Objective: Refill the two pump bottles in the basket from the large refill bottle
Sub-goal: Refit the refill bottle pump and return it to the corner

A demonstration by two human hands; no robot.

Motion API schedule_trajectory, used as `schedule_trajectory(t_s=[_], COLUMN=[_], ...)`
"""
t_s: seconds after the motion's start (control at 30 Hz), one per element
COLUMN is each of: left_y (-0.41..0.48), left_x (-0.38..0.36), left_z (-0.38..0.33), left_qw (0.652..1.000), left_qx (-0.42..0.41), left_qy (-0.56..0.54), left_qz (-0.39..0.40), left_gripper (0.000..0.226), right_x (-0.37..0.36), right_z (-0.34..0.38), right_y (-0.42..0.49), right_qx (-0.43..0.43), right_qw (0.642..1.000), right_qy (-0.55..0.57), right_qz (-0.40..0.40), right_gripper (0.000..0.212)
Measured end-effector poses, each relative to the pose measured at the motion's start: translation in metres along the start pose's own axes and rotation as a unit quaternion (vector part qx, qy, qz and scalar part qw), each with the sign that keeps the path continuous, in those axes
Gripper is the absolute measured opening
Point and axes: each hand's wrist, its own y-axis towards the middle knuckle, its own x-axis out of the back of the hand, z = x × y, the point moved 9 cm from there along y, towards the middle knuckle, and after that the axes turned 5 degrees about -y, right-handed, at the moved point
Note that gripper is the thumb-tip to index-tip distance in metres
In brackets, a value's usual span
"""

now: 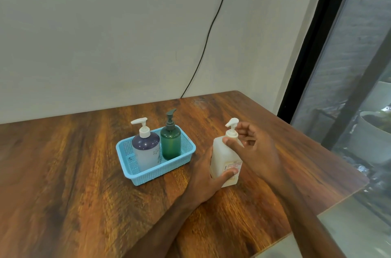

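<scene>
— Fingers of right hand pinching pump collar; left hand wrapped round refill bottle. Why?
— Likely bracing to unscrew. Upright on table, just right of basket.
— Looks?
— Milky, squarish, labelled, white pump. Purple bottle and green bottle upright in basket, pumps on.

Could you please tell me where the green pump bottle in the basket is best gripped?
Probably round the upper body of the green pump bottle, below the shoulder, coming from the right. It stands upright, the basket wall covers its base, and the purple-and-white bottle stands close on its left. The thin pump neck looks a weaker hold.
</scene>
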Motion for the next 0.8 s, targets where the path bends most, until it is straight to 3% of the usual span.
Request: schedule_trajectory(t_s=[0.1,0.23,0.33,0.4,0.47,0.57,0.7,0.8], left_y=[0.001,0.001,0.001,0.001,0.000,0.000,0.002,0.002], left_x=[0.001,0.001,0.001,0.000,-0.002,-0.001,0.000,0.001], left_z=[0.000,0.000,-0.002,-0.005,-0.004,0.002,0.003,0.003], left_qw=[1.000,1.000,1.000,1.000,1.000,1.000,1.000,1.000], left_qx=[0.000,0.002,0.000,-0.004,-0.007,0.005,0.009,0.012], left_qy=[0.008,0.007,0.008,0.015,0.019,0.013,0.017,0.009], left_qz=[-0.001,0.006,0.003,-0.001,0.001,0.003,0.004,0.009], left_gripper=[0.071,0.072,0.072,0.073,0.077,0.076,0.069,0.068], right_x=[-0.007,-0.006,-0.006,-0.001,0.000,-0.009,-0.017,-0.009], right_z=[0.003,0.004,0.003,0.000,-0.003,-0.004,0.005,0.003], right_y=[0.006,0.012,0.009,0.000,-0.007,-0.002,0.005,0.009], right_qx=[0.016,0.026,0.009,-0.020,-0.045,-0.041,0.016,0.008], right_qw=[0.993,0.992,0.998,0.998,0.994,0.999,0.976,0.977], right_qy=[0.035,-0.008,-0.044,-0.017,-0.004,-0.011,0.133,0.163], right_qz=[0.110,0.120,0.039,-0.057,-0.096,-0.010,0.169,0.138], right_gripper=[0.038,0.031,0.038,0.044,0.048,0.054,0.047,0.044])
